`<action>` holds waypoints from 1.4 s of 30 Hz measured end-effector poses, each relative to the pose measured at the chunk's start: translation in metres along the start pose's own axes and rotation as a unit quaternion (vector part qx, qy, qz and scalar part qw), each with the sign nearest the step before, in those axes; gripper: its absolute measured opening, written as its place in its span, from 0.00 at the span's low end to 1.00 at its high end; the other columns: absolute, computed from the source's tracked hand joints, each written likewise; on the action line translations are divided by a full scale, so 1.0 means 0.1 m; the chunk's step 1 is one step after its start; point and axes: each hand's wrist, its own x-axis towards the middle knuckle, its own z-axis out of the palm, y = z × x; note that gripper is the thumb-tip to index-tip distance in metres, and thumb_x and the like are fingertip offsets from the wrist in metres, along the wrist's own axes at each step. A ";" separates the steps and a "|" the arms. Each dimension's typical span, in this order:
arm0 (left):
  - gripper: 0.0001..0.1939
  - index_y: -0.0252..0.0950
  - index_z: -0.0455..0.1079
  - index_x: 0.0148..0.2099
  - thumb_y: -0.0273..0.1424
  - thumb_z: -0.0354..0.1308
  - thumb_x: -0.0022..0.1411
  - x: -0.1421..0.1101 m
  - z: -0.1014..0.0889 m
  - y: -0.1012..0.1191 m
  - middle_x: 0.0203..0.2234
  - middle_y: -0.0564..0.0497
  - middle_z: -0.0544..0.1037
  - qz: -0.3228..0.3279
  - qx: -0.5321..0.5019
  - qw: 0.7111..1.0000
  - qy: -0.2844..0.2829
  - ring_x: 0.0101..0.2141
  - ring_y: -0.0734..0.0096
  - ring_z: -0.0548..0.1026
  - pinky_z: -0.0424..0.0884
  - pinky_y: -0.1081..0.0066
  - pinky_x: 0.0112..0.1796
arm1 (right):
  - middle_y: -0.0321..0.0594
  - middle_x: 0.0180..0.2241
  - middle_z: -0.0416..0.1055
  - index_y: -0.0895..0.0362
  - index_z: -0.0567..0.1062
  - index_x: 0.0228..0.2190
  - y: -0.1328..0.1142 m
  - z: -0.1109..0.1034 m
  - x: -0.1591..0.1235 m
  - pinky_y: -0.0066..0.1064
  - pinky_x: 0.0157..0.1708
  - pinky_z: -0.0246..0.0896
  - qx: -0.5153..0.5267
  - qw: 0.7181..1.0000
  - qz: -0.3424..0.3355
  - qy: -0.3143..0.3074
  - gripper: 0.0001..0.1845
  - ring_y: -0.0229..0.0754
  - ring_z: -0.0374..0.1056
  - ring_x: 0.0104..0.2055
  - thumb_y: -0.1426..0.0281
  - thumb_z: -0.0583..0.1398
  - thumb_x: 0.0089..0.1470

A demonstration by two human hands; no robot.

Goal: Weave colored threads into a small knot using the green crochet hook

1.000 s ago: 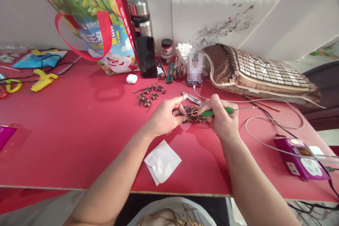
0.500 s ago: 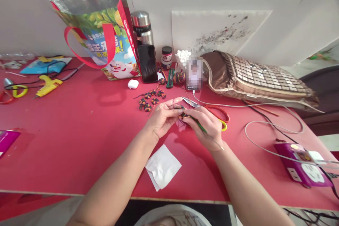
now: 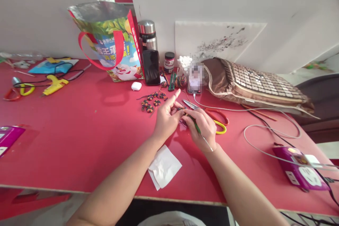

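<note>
My left hand (image 3: 166, 117) pinches a small knot of multicoloured cord (image 3: 182, 112) over the red table (image 3: 79, 130), its index finger sticking up. My right hand (image 3: 202, 127) is closed round a green-handled hook tool (image 3: 198, 129) whose metal shaft points back toward my wrist; its tip meets the cord between both hands. Scissors (image 3: 209, 114) with red and yellow handles lie just behind my right hand. Several finished multicoloured knotted pieces (image 3: 153, 99) lie beyond my left hand.
A printed shopping bag (image 3: 111, 44), steel flask (image 3: 148, 35), dark phone (image 3: 151, 67), small jar (image 3: 169, 62), yarn ball (image 3: 180, 81) and lit phone (image 3: 195, 78) stand at the back. A sequinned bag (image 3: 254, 81) lies right, a purple power strip (image 3: 299, 167) with cables nearer. White tissue (image 3: 164, 166) lies near the front edge; a yellow glue gun (image 3: 54, 85) sits left.
My right hand has turned the green tool from pointing right to pointing back at my wrist and drawn in close to my left hand. The loose cord bundle is now gathered between the fingers, baring the scissors.
</note>
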 end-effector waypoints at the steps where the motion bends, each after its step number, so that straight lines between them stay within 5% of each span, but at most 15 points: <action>1: 0.36 0.37 0.74 0.70 0.26 0.68 0.58 0.00 -0.01 -0.01 0.29 0.57 0.74 0.007 0.005 1.000 -0.006 0.31 0.74 0.68 0.66 0.73 0.35 | 0.45 0.37 0.82 0.52 0.82 0.49 0.00 0.00 0.00 0.39 0.38 0.76 0.014 1.000 0.011 0.002 0.09 0.47 0.78 0.35 0.69 0.63 0.70; 7: 0.37 0.37 0.73 0.71 0.24 0.64 0.58 0.05 -0.06 -0.10 0.29 0.58 0.72 0.012 0.042 0.999 0.004 0.30 0.74 0.66 0.63 0.73 0.35 | 0.43 0.34 0.82 0.51 0.82 0.43 -0.02 -0.02 0.02 0.39 0.36 0.74 0.043 0.997 0.061 -0.006 0.08 0.46 0.76 0.33 0.65 0.62 0.70; 19: 0.39 0.35 0.74 0.70 0.20 0.62 0.55 0.09 -0.12 -0.14 0.28 0.59 0.69 0.020 0.118 0.992 -0.035 0.28 0.75 0.61 0.62 0.73 0.35 | 0.35 0.20 0.69 0.54 0.76 0.24 -0.02 -0.19 0.22 0.32 0.27 0.58 0.131 0.972 0.192 -0.040 0.23 0.38 0.61 0.23 0.54 0.64 0.65; 25: 0.40 0.34 0.72 0.72 0.21 0.63 0.56 0.07 -0.14 -0.03 0.28 0.59 0.69 0.038 0.163 0.980 -0.110 0.27 0.76 0.61 0.60 0.73 0.32 | 0.32 0.17 0.63 0.55 0.77 0.21 0.01 -0.29 0.33 0.31 0.23 0.49 0.186 0.951 0.244 -0.031 0.24 0.36 0.55 0.22 0.52 0.66 0.60; 36: 0.41 0.28 0.69 0.73 0.27 0.65 0.57 0.07 -0.14 -0.01 0.28 0.59 0.67 0.026 0.149 0.975 -0.163 0.29 0.76 0.64 0.63 0.73 0.34 | 0.31 0.13 0.58 0.57 0.80 0.21 0.11 -0.32 0.39 0.31 0.20 0.45 0.251 0.920 0.297 -0.047 0.27 0.34 0.51 0.18 0.47 0.68 0.55; 42: 0.38 0.28 0.71 0.71 0.23 0.62 0.58 0.07 -0.14 -0.02 0.28 0.59 0.69 0.077 0.219 0.960 -0.156 0.27 0.76 0.63 0.63 0.73 0.34 | 0.33 0.16 0.63 0.57 0.78 0.19 0.12 -0.28 0.39 0.32 0.23 0.49 0.245 0.926 0.285 -0.031 0.26 0.35 0.55 0.21 0.49 0.68 0.54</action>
